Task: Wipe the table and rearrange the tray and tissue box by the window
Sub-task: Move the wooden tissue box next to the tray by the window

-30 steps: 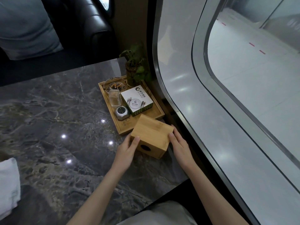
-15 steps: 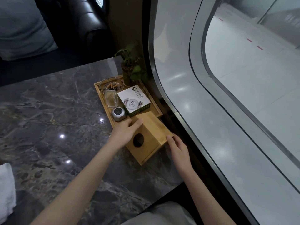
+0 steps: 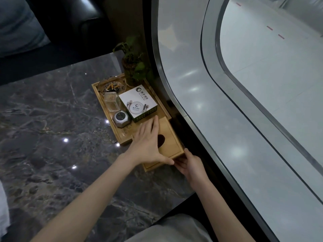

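From the head camera, the wooden tissue box [image 3: 170, 144] sits on the dark marble table [image 3: 52, 137], its slotted face up, its far end touching the near right corner of the wooden tray [image 3: 122, 132]. Its long axis runs from the near table edge away toward the tray, roughly parallel to the window [image 3: 218, 102] just beside it. The left hand [image 3: 147, 145] lies flat and spread on the box top, covering most of the dark oval opening, fingers pointing toward the tray. The right hand [image 3: 190, 165] curls around the box's near right corner, fingers partly hidden beneath the edge, so the box is held between both hands. The tray holds a glass ashtray [image 3: 111, 86] with cigarette butts, a clear plastic container [image 3: 111, 103] with contents too dim to tell, a grey faceted object [image 3: 121, 118], a white printed box [image 3: 138, 103] and a potted plant [image 3: 133, 67] at its far corner. A white cloth [image 3: 3, 210] is cut off at the left border.
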Tool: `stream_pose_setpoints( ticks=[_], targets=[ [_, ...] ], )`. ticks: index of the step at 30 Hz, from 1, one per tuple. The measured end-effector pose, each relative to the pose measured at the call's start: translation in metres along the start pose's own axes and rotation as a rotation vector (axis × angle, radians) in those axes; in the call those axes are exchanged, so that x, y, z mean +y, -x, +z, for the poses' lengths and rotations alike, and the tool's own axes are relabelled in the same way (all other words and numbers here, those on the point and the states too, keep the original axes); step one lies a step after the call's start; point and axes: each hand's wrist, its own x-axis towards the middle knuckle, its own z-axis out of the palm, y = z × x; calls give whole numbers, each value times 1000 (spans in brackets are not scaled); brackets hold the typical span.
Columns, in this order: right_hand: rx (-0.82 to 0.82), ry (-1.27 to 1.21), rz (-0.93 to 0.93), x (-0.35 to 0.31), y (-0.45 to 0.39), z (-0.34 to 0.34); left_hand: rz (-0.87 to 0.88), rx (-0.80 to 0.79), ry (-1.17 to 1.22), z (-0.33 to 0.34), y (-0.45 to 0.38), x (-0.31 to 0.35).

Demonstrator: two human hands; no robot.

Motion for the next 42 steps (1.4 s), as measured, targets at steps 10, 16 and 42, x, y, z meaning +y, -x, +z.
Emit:
stream_pose_setpoints(
  ticks=[10, 16, 42],
  targets=[
    [-86, -243, 149, -10, -2, -3, 23, 104, -31, 14, -17, 12],
    [-93, -228, 155, -9, 0, -3, 16, 105, -64, 16, -19, 16],
    [-56, 1357, -863, -19, 50, 3, 75, 423, 214, 36, 28, -18]
  ],
)
